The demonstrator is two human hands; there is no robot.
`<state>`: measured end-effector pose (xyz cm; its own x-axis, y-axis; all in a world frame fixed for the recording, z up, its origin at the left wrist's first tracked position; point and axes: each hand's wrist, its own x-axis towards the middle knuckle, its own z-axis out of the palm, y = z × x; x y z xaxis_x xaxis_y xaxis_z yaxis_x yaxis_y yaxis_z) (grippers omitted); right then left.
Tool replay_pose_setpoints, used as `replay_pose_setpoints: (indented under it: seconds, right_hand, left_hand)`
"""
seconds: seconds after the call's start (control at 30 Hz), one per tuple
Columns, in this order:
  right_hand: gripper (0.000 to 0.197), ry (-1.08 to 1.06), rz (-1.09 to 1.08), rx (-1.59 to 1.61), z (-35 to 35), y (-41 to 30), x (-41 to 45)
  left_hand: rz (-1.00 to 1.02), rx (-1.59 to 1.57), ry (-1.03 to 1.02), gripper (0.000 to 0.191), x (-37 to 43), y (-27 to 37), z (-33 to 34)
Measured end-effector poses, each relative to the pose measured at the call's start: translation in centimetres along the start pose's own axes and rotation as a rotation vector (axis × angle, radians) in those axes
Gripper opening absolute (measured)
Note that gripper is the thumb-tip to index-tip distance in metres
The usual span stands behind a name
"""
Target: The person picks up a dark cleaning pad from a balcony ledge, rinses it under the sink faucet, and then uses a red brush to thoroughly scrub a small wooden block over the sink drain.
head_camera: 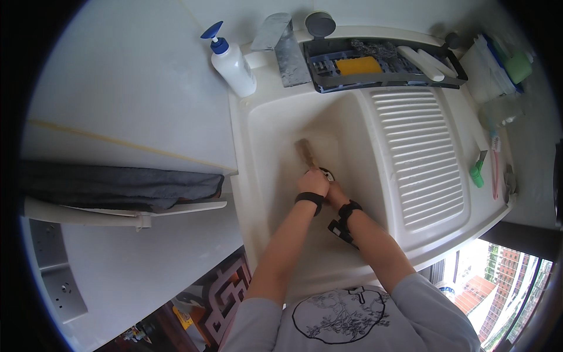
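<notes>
Both hands are down in the basin of a white laundry sink (pixel 272 132). My left hand (pixel 314 181) is closed around a brownish, brush-like thing (pixel 305 152), whose far end points up and slightly left; its exact kind is unclear. Right beside it, my right hand (pixel 335 193) touches or nearly touches the left one, and its fingers are mostly hidden. Just past the hands shows part of the round drain (pixel 327 174). Each wrist wears a black band, and a black device hangs at the right wrist.
Behind the basin stand a white pump bottle (pixel 235 68), a grey faucet (pixel 292 57) and a dark rack (pixel 387 80) with a yellow sponge (pixel 359 65). A ribbed washboard (pixel 422 158) lies right, beyond it a green-handled scraper (pixel 476 174) and a pink brush (pixel 495 167). A grey towel (pixel 123 185) hangs left.
</notes>
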<state>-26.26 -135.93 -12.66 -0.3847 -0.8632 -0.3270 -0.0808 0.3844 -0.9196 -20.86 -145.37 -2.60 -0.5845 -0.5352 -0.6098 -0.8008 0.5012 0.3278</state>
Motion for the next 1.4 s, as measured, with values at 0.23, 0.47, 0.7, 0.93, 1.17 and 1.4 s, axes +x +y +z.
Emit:
replay_pose_setpoints:
  seconds: [0.23,0.47,0.7,0.93,1.17,1.4]
  right_hand:
    - [0.047,0.394,0.604,0.096,0.6,-6.7,-0.4]
    - [0.048,0.559,0.599,0.071,0.4,-4.6,-1.1]
    - [0.032,0.874,0.393,-0.049,1.3,-8.6,-2.0]
    - [0.028,0.932,0.298,-0.103,-0.6,-15.4,-3.5]
    - [0.023,0.843,0.326,0.315,-1.2,-8.5,-3.0]
    - [0.021,0.788,0.320,-0.025,-1.6,-10.0,-3.8]
  left_hand:
    - [0.139,-0.234,0.116,0.040,0.9,-0.7,0.7]
    - [0.273,-0.267,-0.147,0.044,2.0,-0.1,0.9]
    - [0.370,-0.880,-0.272,0.043,1.9,-0.6,1.0]
    - [0.471,-1.253,-0.129,0.047,-0.7,1.6,-1.3]
    - [0.380,-1.035,-0.212,0.050,0.4,1.9,2.0]
    - [0.376,-1.014,-0.236,0.059,0.0,2.5,1.0]
